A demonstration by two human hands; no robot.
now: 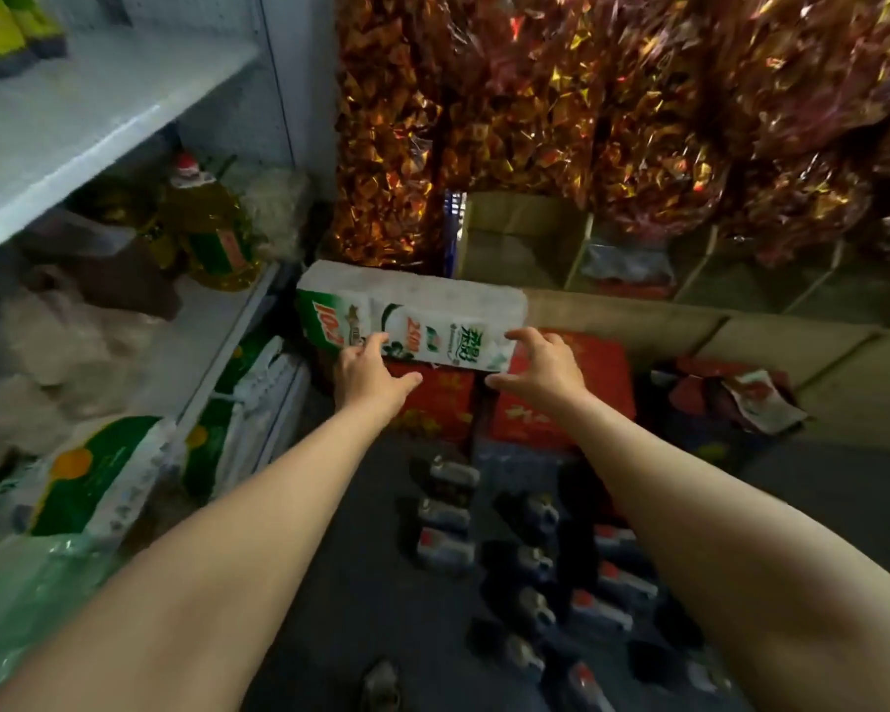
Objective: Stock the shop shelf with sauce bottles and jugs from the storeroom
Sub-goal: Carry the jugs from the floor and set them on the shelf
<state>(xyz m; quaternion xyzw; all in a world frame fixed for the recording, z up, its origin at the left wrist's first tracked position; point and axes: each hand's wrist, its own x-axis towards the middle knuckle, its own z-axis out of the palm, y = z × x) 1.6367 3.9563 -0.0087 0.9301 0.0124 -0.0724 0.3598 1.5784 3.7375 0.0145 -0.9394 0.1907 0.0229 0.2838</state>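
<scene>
Both my arms reach forward over the floor. My left hand [368, 372] and my right hand [535, 370] hover with spread fingers at the near edge of a white and green tissue pack [422, 313]; the left fingertips touch it, and neither hand grips anything. The pack lies on red boxes [556, 398]. Several dark sauce bottles [530, 552] with red-and-white labels stand on the dark floor below my arms. A yellow oil jug [212, 233] with a red cap stands on the lower shelf at left.
A white metal shelf [73, 125] rises at left, with green-topped bottles on its upper board. Rice sacks [99, 480] lean at its foot. Red-gold foil bags [612, 105] hang across the back above cardboard boxes [525, 233]. A shoe tip [381, 686] shows at the bottom.
</scene>
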